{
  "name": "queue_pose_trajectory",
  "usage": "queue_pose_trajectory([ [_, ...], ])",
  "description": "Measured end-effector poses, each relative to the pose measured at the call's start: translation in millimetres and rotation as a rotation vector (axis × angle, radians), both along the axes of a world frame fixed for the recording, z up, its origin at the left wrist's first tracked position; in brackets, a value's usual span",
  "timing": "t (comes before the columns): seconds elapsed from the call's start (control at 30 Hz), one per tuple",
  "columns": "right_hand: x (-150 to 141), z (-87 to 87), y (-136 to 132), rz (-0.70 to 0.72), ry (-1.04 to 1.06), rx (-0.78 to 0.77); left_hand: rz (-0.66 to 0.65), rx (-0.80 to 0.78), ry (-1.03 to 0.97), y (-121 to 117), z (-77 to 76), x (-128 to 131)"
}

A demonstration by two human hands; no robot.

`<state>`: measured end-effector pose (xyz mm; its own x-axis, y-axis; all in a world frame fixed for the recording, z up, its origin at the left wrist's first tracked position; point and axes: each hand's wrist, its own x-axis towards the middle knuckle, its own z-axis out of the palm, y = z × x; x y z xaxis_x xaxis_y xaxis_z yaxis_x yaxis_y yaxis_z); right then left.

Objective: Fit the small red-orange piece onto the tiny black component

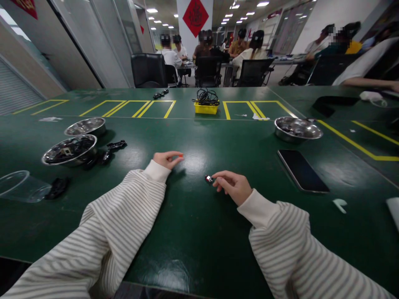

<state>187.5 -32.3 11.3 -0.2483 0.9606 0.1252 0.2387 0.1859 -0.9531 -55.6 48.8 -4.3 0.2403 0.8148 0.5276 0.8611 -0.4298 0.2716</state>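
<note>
Near the middle of the green table [193,216], my left hand [166,159] pinches a small orange piece [181,155] between thumb and fingertips. Lower and to the right, my right hand [233,185] has its fingertips closed on a small black part with a shiny metal face [208,179]. The two pieces are apart, and both are too small to name their kind. A dark phone [302,170] lies to the right of my right hand. Left of my left hand, black parts [116,144] lie beside a metal bowl [70,150] full of dark pieces.
Another metal bowl [85,126] stands behind the left one; a third bowl [297,129] is at right. A clear plastic cup [25,187] lies tipped at far left. Black cables fill a yellow box [206,109] at the back. A white earbud [339,204] lies near the phone.
</note>
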Motion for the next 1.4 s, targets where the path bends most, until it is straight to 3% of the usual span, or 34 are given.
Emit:
queue_pose_trajectory([
  [0.07,-1,-0.9,1,0.019,-0.002,-0.027,-0.182,-0.006,0.011,-25,0.9,35],
  [0.17,-1,-5.8,2,0.004,-0.017,-0.026,-0.291,0.048,0.055,-52,3.3,69],
  [0.47,-5,-4.6,0,-0.086,-0.158,0.091,-0.395,0.346,0.214,-61,9.9,73],
  [0.57,-4,-4.4,1,-0.063,-0.098,0.041,-0.384,0.252,0.201,-61,10.1,75],
  [0.7,0,-8.0,5,-0.094,0.020,-0.059,-0.265,-0.055,0.179,-51,6.4,72],
  [0.83,5,-9.3,7,-0.149,-0.089,0.016,-0.285,-0.283,0.218,-38,2.7,68],
  [1.03,8,-12.4,7,-0.082,-0.225,0.149,-0.360,-0.311,0.101,-42,3.0,67],
  [1.4,8,-13.7,6,-0.095,-0.048,0.141,-0.358,-0.280,-0.049,-49,2.1,65],
])
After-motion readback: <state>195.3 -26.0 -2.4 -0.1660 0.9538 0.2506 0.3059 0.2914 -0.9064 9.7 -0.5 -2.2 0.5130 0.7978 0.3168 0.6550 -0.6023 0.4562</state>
